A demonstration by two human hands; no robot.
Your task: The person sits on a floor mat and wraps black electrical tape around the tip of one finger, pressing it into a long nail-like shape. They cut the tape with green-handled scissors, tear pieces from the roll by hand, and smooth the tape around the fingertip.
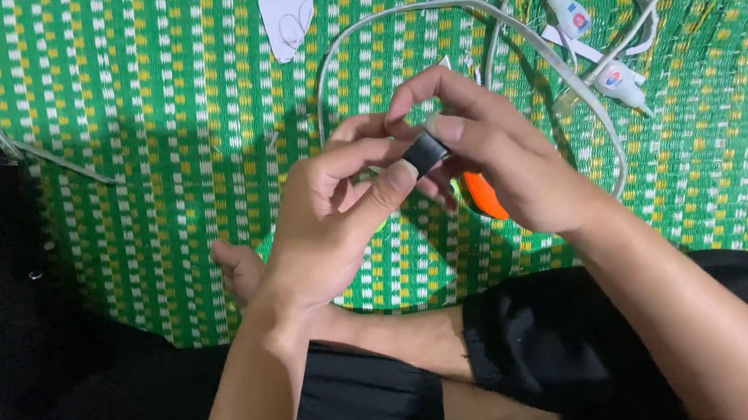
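Both hands meet over the green woven mat [141, 125], pinching one small black block [425, 152] between them. The left hand [327, 221] is curled, thumb pressing the block's near face; the right hand [493, 161] clamps it from the far side, an orange tool [486, 195] peeking beneath the palm. Best kept snug and squared between fingertips, I'd say. A flat white cable [463, 10] loops just beyond, with small glue tubes [572, 17] far right.

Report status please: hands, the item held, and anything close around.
Left hand and right hand both pinch small black block. Orange tool under right palm. White cable looped behind on green mat.
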